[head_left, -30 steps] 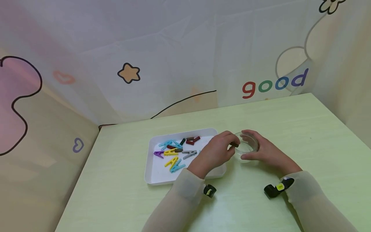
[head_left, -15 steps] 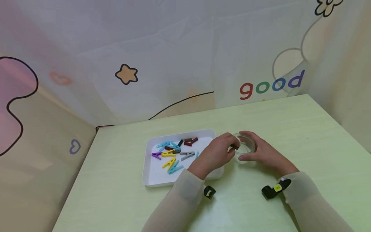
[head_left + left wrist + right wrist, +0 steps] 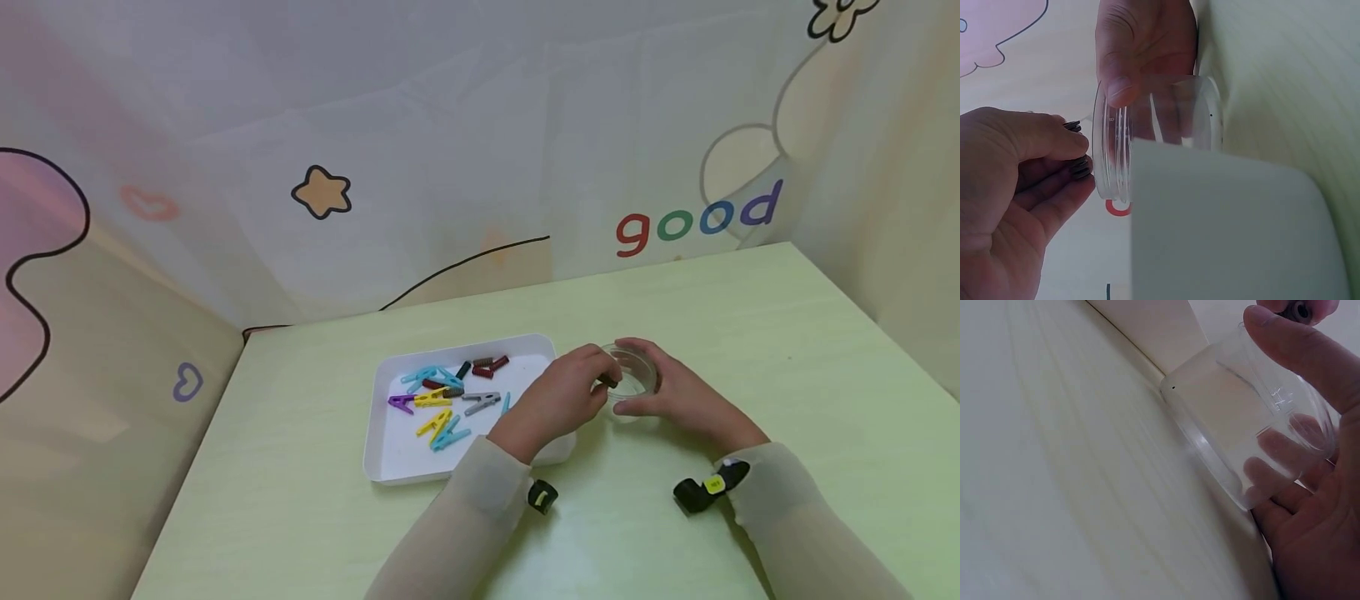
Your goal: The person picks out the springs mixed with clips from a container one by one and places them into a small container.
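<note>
My left hand (image 3: 566,396) pinches a small dark ribbed cylinder (image 3: 1079,167) between thumb and fingertips, right at the mouth of a clear jar (image 3: 1172,106). The right wrist view shows a round hollow in the end of that cylinder (image 3: 1300,311). My right hand (image 3: 671,387) grips the jar around its side, thumb near the rim and fingers behind the clear wall. The jar stands on the table, its mouth up and no lid on it. In the head view, my left fingers partly hide the cylinder.
A white tray (image 3: 373,442) stands left of the jar, partly behind my left forearm. In it lie several mini clothespins, such as a yellow clothespin (image 3: 435,425), a purple clothespin (image 3: 401,403) and a grey clothespin (image 3: 482,402). Several dark ribbed cylinders lie among them, including a red-brown cylinder (image 3: 500,362).
The head view has shifted slightly, so the tray and jar sit further left in it. Against them, my left hand has moved a little right over the jar's mouth, still pinching the cylinder.
</note>
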Available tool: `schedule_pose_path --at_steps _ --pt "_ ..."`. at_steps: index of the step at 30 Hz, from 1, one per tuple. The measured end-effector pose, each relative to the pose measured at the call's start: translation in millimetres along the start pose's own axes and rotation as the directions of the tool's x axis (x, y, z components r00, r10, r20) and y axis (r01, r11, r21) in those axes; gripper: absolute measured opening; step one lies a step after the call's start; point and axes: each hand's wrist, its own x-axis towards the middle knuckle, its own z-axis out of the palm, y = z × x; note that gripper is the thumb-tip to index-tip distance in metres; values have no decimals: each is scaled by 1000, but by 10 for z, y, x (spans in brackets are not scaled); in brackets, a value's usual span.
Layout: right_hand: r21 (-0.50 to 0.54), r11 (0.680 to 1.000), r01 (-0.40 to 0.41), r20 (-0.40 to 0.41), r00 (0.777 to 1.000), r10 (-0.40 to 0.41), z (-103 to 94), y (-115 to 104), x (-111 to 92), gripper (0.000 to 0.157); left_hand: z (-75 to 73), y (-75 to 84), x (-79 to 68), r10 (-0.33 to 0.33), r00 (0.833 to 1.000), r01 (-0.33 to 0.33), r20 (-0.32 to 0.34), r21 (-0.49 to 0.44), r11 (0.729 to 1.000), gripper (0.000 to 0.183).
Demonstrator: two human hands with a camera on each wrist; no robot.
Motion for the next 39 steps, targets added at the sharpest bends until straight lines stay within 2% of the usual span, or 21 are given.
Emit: schedule_pose_path --at_steps 6,20,39 --pt "10 1000 3 3 1000 -3 -6 -4 3 97 10 -1 11 7 1000 -7 9 11 1000 18" --pt "2 1000 1 7 1000 -1 -14 4 5 96 -33 21 34 -6 997 3 76 38 999 21" --pt "-11 1000 20 15 1000 -20 -27 -40 -42 95 -44 31 27 -26 995 22 93 46 999 21"
